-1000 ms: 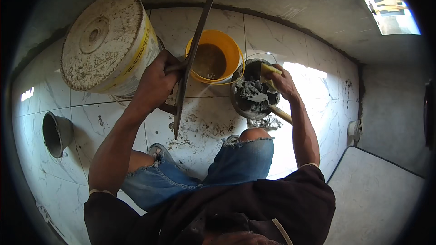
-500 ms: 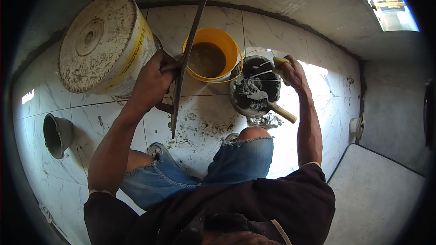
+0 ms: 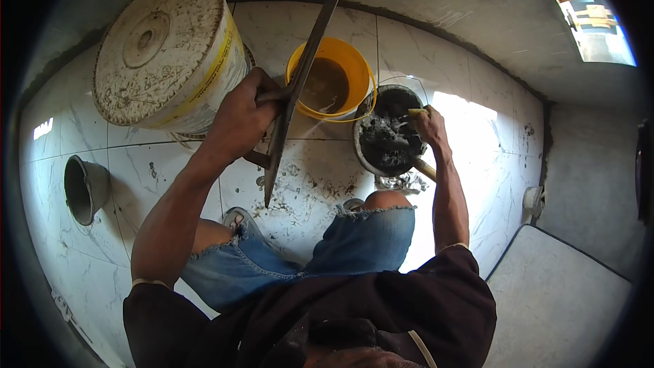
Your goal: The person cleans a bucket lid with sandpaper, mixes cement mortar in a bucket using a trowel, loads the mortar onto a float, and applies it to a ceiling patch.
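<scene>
White glare on tiled floor (image 3: 487, 170) — black corners

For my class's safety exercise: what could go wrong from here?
The long board in the left hand might knock the yellow bucket beyond it, spilling murky water. The right hand, gripping a yellow sponge over the dark bucket, might bump the wooden handle jutting past that bucket's rim.

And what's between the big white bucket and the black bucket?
In the head view, the yellow bucket of cloudy liquid stands between them; the left hand holds a long board there too.
</scene>
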Action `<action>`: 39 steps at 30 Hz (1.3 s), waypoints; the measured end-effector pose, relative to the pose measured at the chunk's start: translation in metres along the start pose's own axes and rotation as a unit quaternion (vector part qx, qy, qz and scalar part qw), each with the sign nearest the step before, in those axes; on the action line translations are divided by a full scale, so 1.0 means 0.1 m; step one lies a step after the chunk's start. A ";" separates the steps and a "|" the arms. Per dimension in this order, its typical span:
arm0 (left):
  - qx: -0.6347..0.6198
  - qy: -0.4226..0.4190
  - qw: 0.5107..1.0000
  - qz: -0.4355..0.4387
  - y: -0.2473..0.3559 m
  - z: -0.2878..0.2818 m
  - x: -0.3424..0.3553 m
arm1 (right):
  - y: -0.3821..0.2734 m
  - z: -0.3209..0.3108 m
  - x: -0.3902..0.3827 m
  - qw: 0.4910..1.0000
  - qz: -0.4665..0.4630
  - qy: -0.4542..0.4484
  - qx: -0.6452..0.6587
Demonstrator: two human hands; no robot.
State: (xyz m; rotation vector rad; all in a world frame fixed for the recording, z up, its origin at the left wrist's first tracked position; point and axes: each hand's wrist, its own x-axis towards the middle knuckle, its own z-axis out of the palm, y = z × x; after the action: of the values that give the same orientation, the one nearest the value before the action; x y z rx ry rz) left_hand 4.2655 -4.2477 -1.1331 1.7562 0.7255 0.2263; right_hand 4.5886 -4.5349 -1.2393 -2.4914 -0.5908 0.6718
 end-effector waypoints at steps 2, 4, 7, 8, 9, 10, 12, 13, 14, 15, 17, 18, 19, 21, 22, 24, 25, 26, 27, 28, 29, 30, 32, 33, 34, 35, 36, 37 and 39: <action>-0.007 0.006 1.000 0.015 -0.03 -0.02 0.01 | 0.19 0.02 0.03 0.998 -0.023 0.021 -0.050; -0.003 -0.002 1.000 -0.005 -0.04 -0.05 0.00 | 0.23 0.06 0.05 0.994 -0.049 0.037 -0.095; -0.020 -0.005 1.000 -0.006 0.00 -0.10 -0.04 | 0.15 0.03 0.07 0.998 -0.029 0.048 -0.028; -0.018 -0.002 1.000 -0.009 0.00 -0.13 -0.06 | -0.03 0.00 0.02 0.998 -0.030 0.047 -0.018; -0.011 0.002 1.000 -0.007 0.00 -0.15 -0.07 | -0.11 -0.04 0.02 0.998 -0.037 0.047 -0.016; -0.004 0.006 1.000 -0.004 0.00 -0.16 -0.09 | -0.14 -0.06 0.03 0.998 -0.045 0.048 -0.014; 0.001 0.010 1.000 -0.005 -0.02 -0.18 -0.09 | -0.07 0.05 0.06 0.998 -0.049 0.028 -0.020; 0.000 0.007 1.000 -0.001 -0.03 -0.14 -0.06 | 0.24 0.07 0.14 0.990 -0.050 0.059 -0.121; 0.005 0.011 1.000 -0.006 -0.07 -0.17 -0.08 | 0.23 0.16 0.10 0.993 -0.037 0.054 -0.102; 0.001 0.010 1.000 -0.007 -0.09 -0.18 -0.08 | 0.10 0.19 -0.01 0.994 -0.023 0.054 -0.091; -0.003 0.007 1.000 -0.007 -0.12 -0.21 -0.07 | -0.05 0.14 -0.06 0.998 0.037 0.015 -0.050; -0.005 0.003 1.000 -0.011 -0.12 -0.21 -0.05 | -0.05 0.13 -0.08 0.998 0.038 0.017 -0.051; -0.007 -0.001 1.000 -0.015 -0.12 -0.22 -0.03 | -0.04 0.11 -0.10 0.998 0.049 -0.010 -0.035; -0.003 0.002 1.000 -0.008 -0.18 -0.18 -0.04 | -0.09 0.07 -0.17 0.997 0.059 -0.040 -0.020; 0.000 0.005 1.000 0.000 -0.20 -0.16 -0.05 | -0.11 0.06 -0.21 0.997 0.057 -0.041 0.009; -0.003 0.003 1.000 -0.004 -0.14 -0.14 -0.06 | -0.13 0.00 -0.28 0.995 0.055 -0.040 0.066; -0.005 0.003 1.000 -0.008 -0.11 -0.13 -0.07 | -0.17 0.01 -0.27 0.995 0.055 -0.040 0.066; -0.005 0.002 1.000 -0.008 -0.09 -0.14 -0.08 | -0.23 0.03 -0.23 0.997 0.034 -0.037 0.055; -0.005 0.000 1.000 -0.010 -0.09 -0.15 -0.10 | -0.27 0.04 -0.20 0.998 0.011 -0.035 0.043; -0.005 -0.001 1.000 -0.013 -0.08 -0.17 -0.11 | -0.26 0.04 -0.18 0.998 0.011 -0.035 0.043; -0.004 0.001 1.000 -0.012 -0.08 -0.19 -0.12 | -0.29 0.08 -0.15 0.998 -0.010 -0.029 0.055; 0.000 0.006 1.000 -0.005 -0.09 -0.21 -0.14 | -0.31 0.11 -0.14 0.997 -0.032 -0.023 0.066; 0.006 0.014 1.000 0.002 -0.11 -0.28 -0.17 | -0.39 0.13 -0.22 0.997 -0.058 -0.008 0.048; 0.003 0.014 1.000 0.000 -0.10 -0.30 -0.18 | -0.45 0.15 -0.29 0.996 -0.081 0.008 0.030; 0.000 0.015 1.000 -0.001 -0.10 -0.32 -0.20 | -0.50 0.17 -0.34 0.994 -0.104 0.024 0.011; 0.002 0.017 1.000 -0.001 -0.09 -0.33 -0.21 | -0.55 0.15 -0.36 0.994 -0.098 -0.006 -0.042; 0.004 0.006 1.000 -0.015 -0.07 -0.34 -0.21 | -0.59 0.16 -0.41 0.994 -0.101 -0.007 -0.040; 0.007 -0.005 1.000 -0.028 -0.07 -0.34 -0.22 | -0.62 0.15 -0.49 0.996 -0.075 -0.018 -0.037; 0.016 0.011 1.000 -0.004 -0.05 -0.30 -0.22 | -0.96 0.03 -0.63 0.998 -0.046 -0.034 0.023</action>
State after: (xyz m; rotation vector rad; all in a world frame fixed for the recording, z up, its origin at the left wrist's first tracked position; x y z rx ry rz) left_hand 4.2317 -4.2357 -1.1235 1.7836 0.7554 0.2293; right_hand 4.5105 -4.4909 -1.1669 -2.3914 -0.7032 0.7274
